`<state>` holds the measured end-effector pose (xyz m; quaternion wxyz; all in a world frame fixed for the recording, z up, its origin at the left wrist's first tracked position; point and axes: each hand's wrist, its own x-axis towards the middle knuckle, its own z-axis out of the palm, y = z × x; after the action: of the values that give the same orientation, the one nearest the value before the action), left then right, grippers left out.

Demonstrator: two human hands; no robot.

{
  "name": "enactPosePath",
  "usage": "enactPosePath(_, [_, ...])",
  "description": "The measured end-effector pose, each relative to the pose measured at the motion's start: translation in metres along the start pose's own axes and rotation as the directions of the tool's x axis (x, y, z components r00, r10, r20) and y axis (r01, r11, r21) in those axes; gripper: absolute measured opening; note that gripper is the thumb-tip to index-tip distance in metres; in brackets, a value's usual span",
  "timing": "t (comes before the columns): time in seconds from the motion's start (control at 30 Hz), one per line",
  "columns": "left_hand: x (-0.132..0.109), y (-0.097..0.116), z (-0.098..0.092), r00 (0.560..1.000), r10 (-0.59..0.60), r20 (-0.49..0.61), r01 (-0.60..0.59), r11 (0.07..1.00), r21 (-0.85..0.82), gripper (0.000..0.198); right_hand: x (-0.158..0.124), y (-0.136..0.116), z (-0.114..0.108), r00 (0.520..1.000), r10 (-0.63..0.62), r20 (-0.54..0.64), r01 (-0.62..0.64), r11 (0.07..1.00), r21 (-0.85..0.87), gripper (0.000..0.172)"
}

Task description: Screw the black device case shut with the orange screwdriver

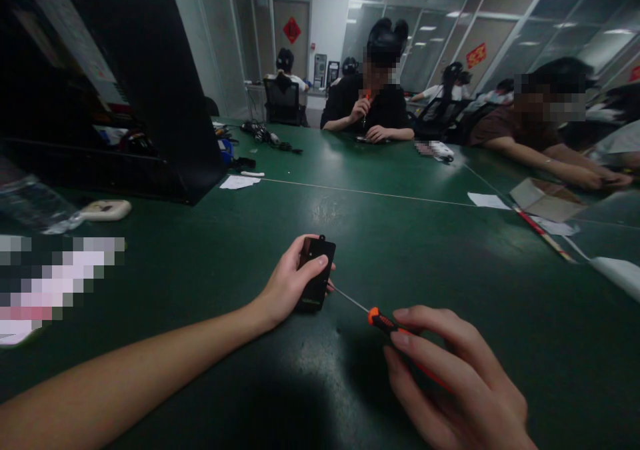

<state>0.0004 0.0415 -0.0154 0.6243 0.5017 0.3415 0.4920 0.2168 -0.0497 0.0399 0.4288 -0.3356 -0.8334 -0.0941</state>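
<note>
My left hand (295,271) grips a small black rectangular case (319,280), its thumb lying across the broad face and its fingers round the far side. A little tab with a hole stands out at the case's top edge. In my right hand (450,363) is a screwdriver (384,323) with an orange and black handle, held between the thumb and fingers. Its thin metal shaft points up and left, and the tip reaches the right edge of the case by my left fingertips. Whether the tip sits in a screw cannot be made out.
A large black open box (150,90) stands at the left, with a whitish device (106,210) before it. Cables (265,133) and white paper (240,182) lie on the green table (400,250). An open cardboard box (545,199) is at the right. Co-workers sit across the table.
</note>
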Motion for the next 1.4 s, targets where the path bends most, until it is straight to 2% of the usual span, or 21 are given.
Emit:
enactPosePath(0.1, [-0.0004, 0.0002, 0.0000, 1.000, -0.001, -0.002, 0.001, 1.000, 0.002, 0.041, 0.0031, 0.0008, -0.0031, 0.998, -0.014, 0.067, 0.013, 1.000, 0.017, 0.023])
enactPosePath(0.2, [-0.0011, 0.0000, 0.0001, 1.000, -0.005, -0.001, 0.005, 1.000, 0.011, 0.041, 0.0039, -0.0003, -0.0025, 0.999, 0.034, 0.005, -0.034, 0.999, 0.016, 0.030])
enactPosePath(0.27, [-0.0012, -0.0006, 0.0002, 1.000, -0.004, -0.004, 0.004, 1.000, 0.019, 0.041, 0.0035, -0.0007, -0.0014, 0.999, 0.040, -0.029, -0.039, 0.999, 0.012, 0.028])
enactPosePath(0.4, [-0.0004, -0.0015, 0.0000, 1.000, -0.004, -0.007, 0.004, 1.000, 0.019, 0.040, 0.0020, 0.0011, -0.0007, 0.998, -0.022, 0.050, 0.021, 1.000, 0.023, 0.023])
enactPosePath(0.57, [-0.0003, -0.0006, -0.0002, 1.000, -0.002, -0.006, 0.002, 0.999, 0.033, 0.040, 0.0035, 0.0016, 0.0013, 0.999, 0.018, -0.035, -0.018, 1.000, 0.006, 0.030])
enactPosePath(0.7, [-0.0006, -0.0001, 0.0004, 1.000, -0.004, -0.009, 0.004, 1.000, 0.029, 0.040, 0.0045, 0.0029, 0.0008, 0.999, -0.002, 0.042, 0.000, 0.999, 0.043, 0.024])
enactPosePath(0.87, [-0.0006, -0.0008, 0.0001, 1.000, -0.009, -0.008, 0.009, 1.000, 0.027, 0.040, 0.0042, 0.0024, -0.0006, 0.999, 0.018, -0.026, -0.019, 1.000, -0.009, 0.028])
enactPosePath(1.03, [-0.0003, -0.0010, -0.0002, 1.000, 0.000, -0.003, 0.000, 1.000, 0.030, 0.040, 0.0039, 0.0015, 0.0005, 0.999, 0.005, 0.044, -0.005, 1.000, -0.007, 0.025])
enactPosePath(1.17, [-0.0006, -0.0006, -0.0004, 1.000, 0.003, 0.006, -0.003, 0.999, 0.033, 0.041, 0.0029, 0.0024, 0.0026, 0.999, 0.004, -0.045, -0.005, 1.000, -0.012, 0.029])
enactPosePath(1.3, [-0.0011, -0.0004, -0.0008, 1.000, -0.003, 0.009, 0.002, 0.999, 0.034, 0.041, 0.0027, 0.0035, 0.0007, 1.000, -0.005, 0.029, 0.004, 1.000, 0.024, 0.024])
enactPosePath(1.4, [-0.0010, -0.0007, -0.0010, 1.000, 0.000, 0.012, 0.000, 0.999, 0.032, 0.041, 0.0049, 0.0031, 0.0001, 1.000, 0.010, 0.007, -0.010, 1.000, 0.019, 0.030])
